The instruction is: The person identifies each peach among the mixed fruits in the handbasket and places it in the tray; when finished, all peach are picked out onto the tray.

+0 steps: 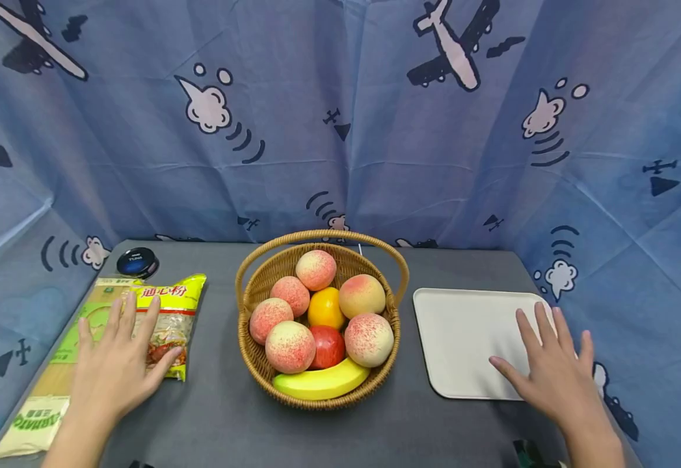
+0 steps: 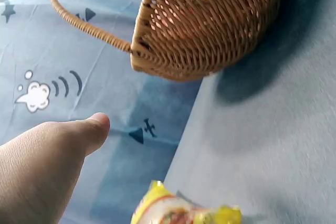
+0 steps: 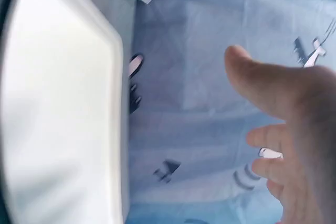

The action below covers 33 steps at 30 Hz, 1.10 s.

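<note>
at the near edge of the grey worktop (image 1: 217, 426), by the right forearm, a small dark green object (image 1: 527, 454) shows only in part, too little to name. the left hand (image 1: 116, 370) is at the left, palm down, its fingers and thumb spread apart. in the head view it overlaps two packets: a long, pale noodle packet (image 1: 56, 374) with green printing, lying aslant along the worktop's left edge, and a yellow macaroni bag (image 1: 175, 320) beside it. in the left wrist view the thumb is apart from the bag. the right hand (image 1: 558, 374) is at the right, also palm down, its fingers and thumb spread wide, overlapping the right end of a white rectangular tray (image 1: 466, 344) in the head view. the right wrist view shows its thumb apart from the tray.

between the hands, well apart from both, a wicker basket (image 1: 317, 403) stands with its handle raised. inside, a banana (image 1: 324, 382) lies at the front, with a red apple (image 1: 327, 348) just behind it, six peaches (image 1: 369, 340) around, and a yellow-orange fruit (image 1: 325, 308) in the middle. at the far left lies a dark round tin (image 1: 137, 262) lettered "tuna". beyond hangs a blue curtain (image 1: 293, 182) printed with planes and clouds.
</note>
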### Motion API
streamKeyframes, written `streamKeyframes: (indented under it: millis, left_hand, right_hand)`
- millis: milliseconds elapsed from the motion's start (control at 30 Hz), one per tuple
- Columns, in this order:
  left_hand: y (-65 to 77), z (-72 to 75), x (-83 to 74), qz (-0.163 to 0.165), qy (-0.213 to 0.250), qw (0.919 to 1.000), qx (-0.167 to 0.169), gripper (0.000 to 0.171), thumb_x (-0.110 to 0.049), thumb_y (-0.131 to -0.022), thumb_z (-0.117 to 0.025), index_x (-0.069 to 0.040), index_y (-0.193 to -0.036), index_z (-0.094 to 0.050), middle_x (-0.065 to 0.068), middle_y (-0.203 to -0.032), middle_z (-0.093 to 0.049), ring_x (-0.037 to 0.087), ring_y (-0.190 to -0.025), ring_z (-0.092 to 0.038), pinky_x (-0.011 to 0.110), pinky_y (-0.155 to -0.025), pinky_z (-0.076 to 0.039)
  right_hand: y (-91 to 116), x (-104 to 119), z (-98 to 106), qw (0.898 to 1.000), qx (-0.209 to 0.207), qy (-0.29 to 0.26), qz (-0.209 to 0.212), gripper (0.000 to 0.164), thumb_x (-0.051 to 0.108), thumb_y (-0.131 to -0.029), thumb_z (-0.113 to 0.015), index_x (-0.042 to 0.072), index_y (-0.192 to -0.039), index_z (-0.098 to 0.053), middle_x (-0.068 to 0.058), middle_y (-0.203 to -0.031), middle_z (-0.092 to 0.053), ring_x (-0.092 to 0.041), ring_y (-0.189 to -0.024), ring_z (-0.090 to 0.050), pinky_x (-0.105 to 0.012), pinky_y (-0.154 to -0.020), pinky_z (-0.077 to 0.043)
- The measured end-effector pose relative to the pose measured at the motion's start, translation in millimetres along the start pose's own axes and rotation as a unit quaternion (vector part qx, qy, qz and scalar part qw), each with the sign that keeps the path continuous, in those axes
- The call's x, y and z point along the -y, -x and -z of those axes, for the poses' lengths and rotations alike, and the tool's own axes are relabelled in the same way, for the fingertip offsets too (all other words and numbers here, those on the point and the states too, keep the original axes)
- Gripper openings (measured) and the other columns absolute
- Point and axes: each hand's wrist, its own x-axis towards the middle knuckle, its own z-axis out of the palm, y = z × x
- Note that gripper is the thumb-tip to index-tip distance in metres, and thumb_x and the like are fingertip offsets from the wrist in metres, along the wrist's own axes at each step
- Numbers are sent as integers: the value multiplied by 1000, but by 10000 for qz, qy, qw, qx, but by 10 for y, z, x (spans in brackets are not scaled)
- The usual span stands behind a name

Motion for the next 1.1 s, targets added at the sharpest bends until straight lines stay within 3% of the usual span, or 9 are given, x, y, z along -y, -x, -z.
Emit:
streamKeyframes:
  millis: [133, 300, 400, 500, 633, 733, 900, 1000, 1100]
  left_hand:
    - [-71, 19, -92, -138, 237, 9996, -67, 90, -53, -80, -64, -15, -151, -24, 22, -156, -18, 42, -140, -21, 74, -108, -8]
    - [-166, 44, -239, -363, 688, 9968, -195, 88, -55, -84, -61, -17, -153, -21, 18, -157, -17, 39, -141, -24, 67, -113, -11]
    - [-232, 53, -333, -457, 1156, 9921, -172, 89, -53, -83, -63, -17, -153, -21, 16, -157, -20, 37, -140, -28, 63, -113, -20]
    - [-308, 57, -428, -454, 1907, 9806, 46, 89, -49, -83, -67, -21, -153, -21, 12, -157, -22, 38, -138, -32, 63, -107, -31]
    - [-416, 16, -527, -365, 3074, 9492, 567, 86, -43, -84, -69, -27, -152, -20, 6, -157, -24, 38, -138, -32, 64, -104, -34]
    - [-481, -68, -569, -478, 3901, 9164, 754, 81, -31, -85, -71, -25, -151, -25, 7, -154, -31, 33, -137, -35, 56, -107, -36]
    - [-534, -231, -574, -788, 5110, 8512, 898, 74, -11, -84, -71, -11, -148, -34, 13, -148, -39, 4, -133, -39, 26, -107, -41]
    - [-545, -292, -575, -934, 5444, 8280, 964, 71, -6, -84, -70, -7, -146, -35, 17, -148, -39, -6, -129, -37, 19, -106, -41]
    - [-547, -327, -594, -1058, 5535, 8203, 973, 72, -5, -83, -70, -8, -147, -35, 16, -149, -37, -1, -131, -39, 18, -106, -40]
  right_hand:
    - [-18, 122, 112, 9962, -481, -337, 647, 91, 53, -81, -65, 5, -149, -28, -23, -155, -19, -34, -146, 0, -68, -112, 5]
    - [-79, 338, 270, 9816, -915, -922, 1401, 84, 47, -82, -68, 8, -147, -34, -19, -153, -29, -30, -146, -11, -57, -118, 1]
    - [-116, 488, 370, 9698, -1024, -1309, 1786, 80, 42, -80, -71, 8, -145, -38, -16, -152, -33, -27, -146, -15, -48, -121, -4]
    - [-162, 650, 454, 9537, -1116, -1695, 2220, 76, 41, -82, -71, 10, -145, -40, -12, -151, -36, -23, -145, -21, -32, -122, -9]
    - [-257, 905, 535, 9180, -1397, -2250, 2952, 66, 47, -90, -60, 8, -141, -46, -11, -146, -44, -21, -139, -33, -18, -118, -17]
    - [-337, 1100, 579, 8964, -1333, -2555, 3369, 62, 44, -91, -59, 7, -139, -48, -11, -143, -47, -22, -136, -39, -16, -116, -23]
    - [-512, 1408, 654, 8824, -307, -2920, 3677, 69, 28, -82, -74, 13, -143, -43, -6, -147, -43, -19, -136, -38, -25, -115, -31]
    - [-661, 1595, 668, 8620, 286, -3194, 3925, 71, 24, -82, -75, 13, -144, -41, -5, -148, -42, -20, -136, -38, -37, -112, -37]
    - [-828, 1768, 639, 8356, 714, -3469, 4200, 70, 24, -83, -74, 13, -144, -41, -3, -147, -43, -20, -136, -38, -42, -111, -37]
